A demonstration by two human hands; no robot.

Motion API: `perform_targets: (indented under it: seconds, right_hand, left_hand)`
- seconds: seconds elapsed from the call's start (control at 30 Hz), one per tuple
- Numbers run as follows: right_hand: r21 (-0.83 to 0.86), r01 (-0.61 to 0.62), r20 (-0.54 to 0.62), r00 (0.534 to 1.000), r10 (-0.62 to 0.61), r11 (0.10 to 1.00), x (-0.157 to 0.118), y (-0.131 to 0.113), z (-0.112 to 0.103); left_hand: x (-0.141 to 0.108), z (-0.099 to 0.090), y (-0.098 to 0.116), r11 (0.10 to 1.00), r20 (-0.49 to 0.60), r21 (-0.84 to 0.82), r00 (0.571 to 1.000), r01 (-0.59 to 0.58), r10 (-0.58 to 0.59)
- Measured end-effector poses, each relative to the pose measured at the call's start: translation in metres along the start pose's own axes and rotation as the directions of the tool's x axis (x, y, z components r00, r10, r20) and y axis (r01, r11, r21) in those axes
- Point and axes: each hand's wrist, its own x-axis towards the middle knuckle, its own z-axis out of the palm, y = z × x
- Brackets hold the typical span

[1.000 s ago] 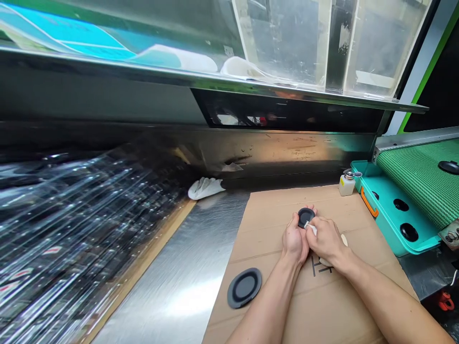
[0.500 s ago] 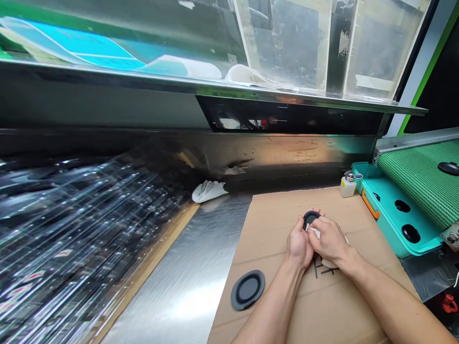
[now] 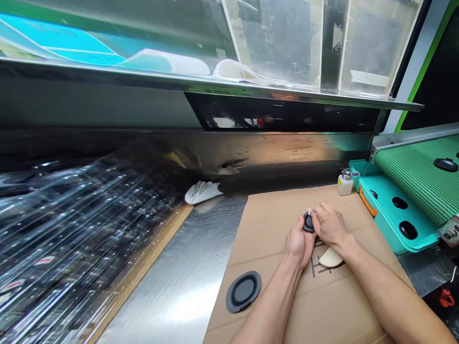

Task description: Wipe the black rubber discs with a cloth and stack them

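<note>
My left hand (image 3: 297, 241) is closed around a small dark round part (image 3: 308, 222), holding it tilted above the cardboard. At the part's upper rim, my right hand (image 3: 330, 223) is closed in a pinch on a scrap of white cloth (image 3: 310, 211). Most of that cloth is hidden by the fingers. Under my right wrist lies a cream-coloured rounded piece (image 3: 330, 258), partly covered. A larger grey disc (image 3: 243, 292) with a dark ring rests flat on the cardboard, left of my forearm.
The cardboard sheet (image 3: 265, 224) lies on a metal table (image 3: 193, 267). A white pump bottle (image 3: 344, 183) stands beside a teal bin (image 3: 392, 229) holding several black round parts. Behind it runs a green mesh conveyor (image 3: 416, 167). A white glove (image 3: 203, 192) and plastic-covered trays (image 3: 89, 229) are leftward.
My right hand has moved the white cloth from the lower part of the dark round part up to its rim. The part is tilted differently. More of the cream-coloured piece shows.
</note>
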Motion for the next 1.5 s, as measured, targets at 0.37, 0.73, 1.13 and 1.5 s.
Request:
perform_targets:
  seconds: [0.37, 0.73, 1.13, 1.5]
  right_hand:
    - [0.067, -0.243, 0.135, 0.963, 0.233, 0.968, -0.019, -0.017, -0.002]
    - [0.093, -0.029, 0.048, 0.999, 0.024, 0.995, -0.008, -0.015, 0.01]
    - [0.222, 0.206, 0.124, 0.964, -0.237, 0.953, -0.006, 0.0, 0.005]
    - [-0.053, 0.119, 0.146, 0.983, -0.11, 0.991, -0.001, 0.002, 0.001]
  left_hand:
    - [0.004, -0.005, 0.006, 0.997, -0.049, 0.018, 0.996, -0.07, 0.071]
    - [0.001, -0.002, 0.0, 0.998, -0.022, 0.004, 0.997, -0.068, 0.068]
    - [0.001, -0.002, 0.002, 0.999, -0.074, 0.036, 0.997, -0.028, 0.031]
    - [0.006, -0.004, 0.0, 0.992, -0.053, 0.089, 0.994, -0.087, 0.092]
